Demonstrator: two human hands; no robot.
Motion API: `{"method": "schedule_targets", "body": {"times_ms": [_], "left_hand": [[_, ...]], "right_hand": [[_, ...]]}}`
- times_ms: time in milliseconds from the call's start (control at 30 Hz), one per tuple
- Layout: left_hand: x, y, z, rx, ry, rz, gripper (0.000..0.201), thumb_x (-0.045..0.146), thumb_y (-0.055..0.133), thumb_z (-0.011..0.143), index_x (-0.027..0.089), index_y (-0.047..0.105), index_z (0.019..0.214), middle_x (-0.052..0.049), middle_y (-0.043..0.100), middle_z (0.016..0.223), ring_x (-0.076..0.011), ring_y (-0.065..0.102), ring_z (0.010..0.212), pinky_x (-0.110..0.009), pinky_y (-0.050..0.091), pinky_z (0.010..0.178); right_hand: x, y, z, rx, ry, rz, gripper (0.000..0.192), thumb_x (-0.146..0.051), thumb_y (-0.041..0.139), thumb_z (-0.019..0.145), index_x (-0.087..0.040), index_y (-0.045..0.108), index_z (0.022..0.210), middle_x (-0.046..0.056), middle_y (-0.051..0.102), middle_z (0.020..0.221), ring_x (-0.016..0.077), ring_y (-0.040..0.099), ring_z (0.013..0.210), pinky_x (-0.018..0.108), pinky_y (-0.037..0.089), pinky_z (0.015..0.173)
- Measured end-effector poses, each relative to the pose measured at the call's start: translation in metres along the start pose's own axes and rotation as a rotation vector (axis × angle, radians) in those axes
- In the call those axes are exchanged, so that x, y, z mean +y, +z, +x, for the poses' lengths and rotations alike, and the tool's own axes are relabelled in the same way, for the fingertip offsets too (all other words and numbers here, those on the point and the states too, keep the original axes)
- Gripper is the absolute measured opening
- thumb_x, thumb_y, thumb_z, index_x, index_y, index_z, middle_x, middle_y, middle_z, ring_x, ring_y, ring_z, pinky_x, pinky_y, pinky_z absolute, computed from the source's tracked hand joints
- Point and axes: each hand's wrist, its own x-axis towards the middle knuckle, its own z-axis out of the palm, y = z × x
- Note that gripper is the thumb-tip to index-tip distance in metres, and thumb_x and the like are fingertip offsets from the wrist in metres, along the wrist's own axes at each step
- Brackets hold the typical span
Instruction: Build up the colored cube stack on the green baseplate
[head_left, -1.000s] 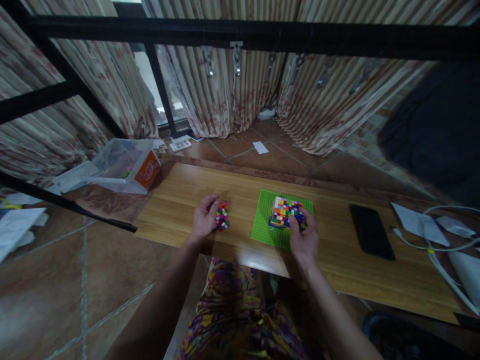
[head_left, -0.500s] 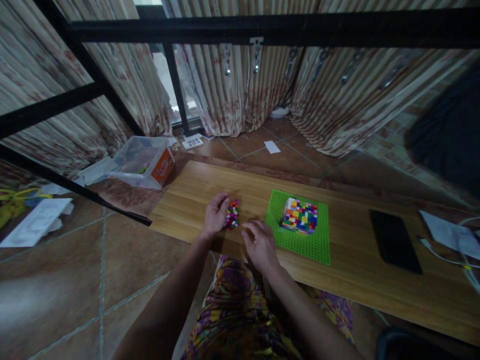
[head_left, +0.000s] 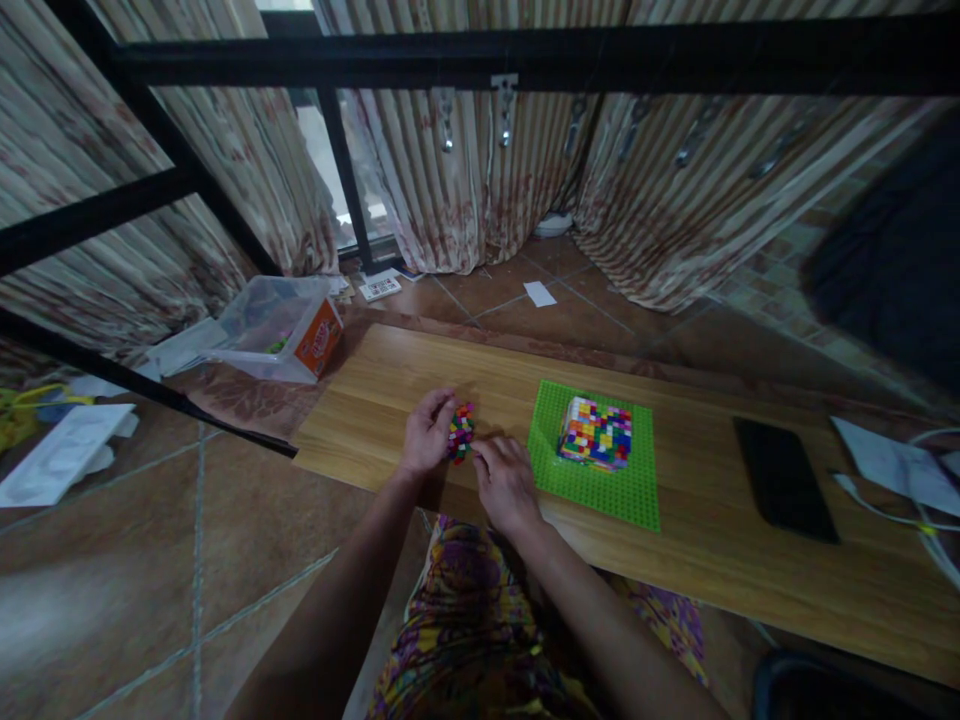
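A small slab of multicoloured bricks point(head_left: 461, 432) stands on the wooden board point(head_left: 675, 520), with my left hand point(head_left: 426, 432) gripping its left side. My right hand point(head_left: 504, 480) touches the slab's right edge with its fingertips. To the right, a larger multicoloured brick block point(head_left: 597, 433) sits on a green baseplate point(head_left: 622, 492), with neither hand on it.
A black phone point(head_left: 784, 480) lies on the board at the right, with papers and white cables point(head_left: 892, 480) beyond it. A clear plastic box point(head_left: 277, 328) with an orange label sits on the floor at the left. A black metal frame point(head_left: 480, 60) crosses overhead.
My right hand left the large block on the baseplate and moved left to the small slab. My left hand stayed on the slab and tilted it up slightly.
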Motion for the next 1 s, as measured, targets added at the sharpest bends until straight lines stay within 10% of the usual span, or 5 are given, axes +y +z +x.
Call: {"method": "schedule_targets", "body": {"times_ms": [533, 1000], "left_hand": [[-0.004, 0.001, 0.002, 0.008, -0.068, -0.037, 0.031, 0.042, 0.059, 0.083, 0.018, 0.067, 0.101, -0.006, 0.070, 0.102, -0.0204, 0.065, 0.099, -0.034, 0.049, 0.091], [0.003, 0.001, 0.002, 0.014, -0.110, -0.053, 0.031, 0.044, 0.062, 0.081, 0.018, 0.068, 0.097, -0.007, 0.070, 0.101, -0.0214, 0.065, 0.099, -0.036, 0.049, 0.092]], "right_hand": [[0.045, -0.086, -0.065, 0.271, 0.308, 0.243, 0.021, -0.030, 0.049, 0.094, -0.022, 0.067, 0.099, 0.006, 0.068, 0.099, 0.0197, 0.063, 0.093, 0.034, 0.049, 0.084], [0.090, -0.104, -0.041, 0.507, 0.312, 0.063, 0.023, -0.038, 0.053, 0.089, -0.023, 0.071, 0.088, 0.005, 0.066, 0.092, 0.0206, 0.060, 0.091, 0.036, 0.048, 0.083]]}}
